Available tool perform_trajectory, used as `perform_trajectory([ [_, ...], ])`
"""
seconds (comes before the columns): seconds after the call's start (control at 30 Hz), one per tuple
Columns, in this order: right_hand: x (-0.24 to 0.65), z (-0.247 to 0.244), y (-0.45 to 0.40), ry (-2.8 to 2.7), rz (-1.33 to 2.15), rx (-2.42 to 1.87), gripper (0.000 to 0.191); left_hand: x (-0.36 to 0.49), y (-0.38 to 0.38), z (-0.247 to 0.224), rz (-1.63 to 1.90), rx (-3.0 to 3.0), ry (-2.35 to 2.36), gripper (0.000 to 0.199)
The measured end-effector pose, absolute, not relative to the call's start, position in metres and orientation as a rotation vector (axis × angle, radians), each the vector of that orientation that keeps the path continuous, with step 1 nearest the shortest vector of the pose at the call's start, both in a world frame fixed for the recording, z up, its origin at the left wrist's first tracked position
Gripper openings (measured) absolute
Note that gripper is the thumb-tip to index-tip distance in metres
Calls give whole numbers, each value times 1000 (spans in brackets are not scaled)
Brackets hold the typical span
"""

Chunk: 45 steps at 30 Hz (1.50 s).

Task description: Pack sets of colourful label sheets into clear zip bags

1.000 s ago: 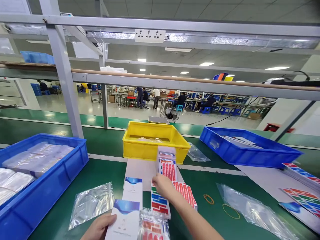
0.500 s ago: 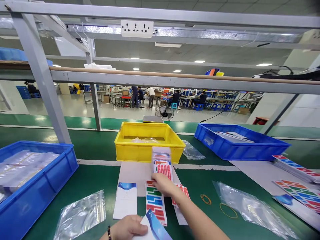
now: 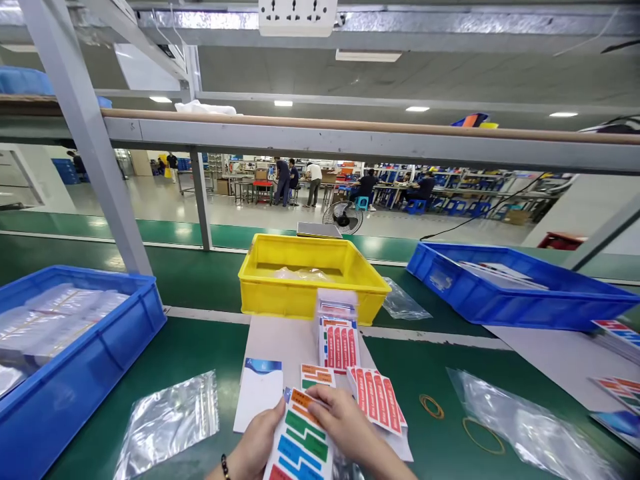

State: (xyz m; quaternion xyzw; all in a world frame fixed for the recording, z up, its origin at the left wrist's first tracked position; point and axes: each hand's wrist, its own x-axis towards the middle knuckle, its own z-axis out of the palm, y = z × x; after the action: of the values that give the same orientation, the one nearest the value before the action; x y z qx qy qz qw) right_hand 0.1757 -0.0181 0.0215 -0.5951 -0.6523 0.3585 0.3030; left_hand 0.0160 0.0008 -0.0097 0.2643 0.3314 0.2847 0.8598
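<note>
My left hand [image 3: 257, 437], with a beaded bracelet at the wrist, is closed on the left edge of a sticker sheet [image 3: 303, 437] printed with orange, green, blue and red labels. A blue corner shows behind this sheet, where the blue-and-white card lies mostly hidden. My right hand [image 3: 345, 420] pinches the sheet's upper right edge. Just beyond the fingers, another multicoloured sheet [image 3: 317, 375] lies partly covered. Right of it are red-labelled sheets [image 3: 377, 397], fanned on white paper. A white card with a blue top [image 3: 259, 393] lies to the left.
A yellow bin [image 3: 310, 300] stands behind a stack of label sheets [image 3: 340, 343]. Blue bins stand at left [image 3: 100, 340] and right [image 3: 520, 300]. Clear plastic bags [image 3: 173, 420] and rubber bands [image 3: 431, 407] lie on the green table. A metal shelf beam [image 3: 350, 140] crosses above.
My right hand has come back toward me from beside the stack and now grips the sticker sheet. That sheet now covers most of the blue-and-white card in my left hand. The view has shifted.
</note>
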Motion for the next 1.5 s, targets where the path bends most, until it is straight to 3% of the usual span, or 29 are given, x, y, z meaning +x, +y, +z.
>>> perform_trajectory([
  [0.2, 194, 10, -23, -1916, 323, -1703, 17, 16, -2, -10, 567, 619, 628, 41],
  [0.3, 233, 12, -30, -1935, 66, -1749, 25, 14, 0, -10, 550, 558, 711, 33],
  [0.4, 267, 10, -43, -2004, 25, -1932, 12, 12, 4, -6, 548, 521, 763, 29],
  [0.57, 284, 1, -57, -2126, 124, -2068, 22, 9, 8, 4, 550, 474, 778, 32],
  [0.67, 288, -1, -57, -2195, 132, -2003, 20, 9, 8, 3, 561, 458, 776, 35],
  [0.87, 293, -1, -51, -2111, -31, -1885, 34, 11, 9, -7, 610, 473, 812, 36],
  [1.07, 214, -7, -49, -1913, -465, -1233, 32, 16, 4, -2, 645, 441, 756, 42],
  [1.33, 152, -47, -48, -2284, -349, -1047, 11, 16, 2, -5, 754, 580, 670, 42],
  [1.5, 179, -27, -44, -2033, 57, -1142, 18, 16, -3, -7, 717, 687, 725, 46],
])
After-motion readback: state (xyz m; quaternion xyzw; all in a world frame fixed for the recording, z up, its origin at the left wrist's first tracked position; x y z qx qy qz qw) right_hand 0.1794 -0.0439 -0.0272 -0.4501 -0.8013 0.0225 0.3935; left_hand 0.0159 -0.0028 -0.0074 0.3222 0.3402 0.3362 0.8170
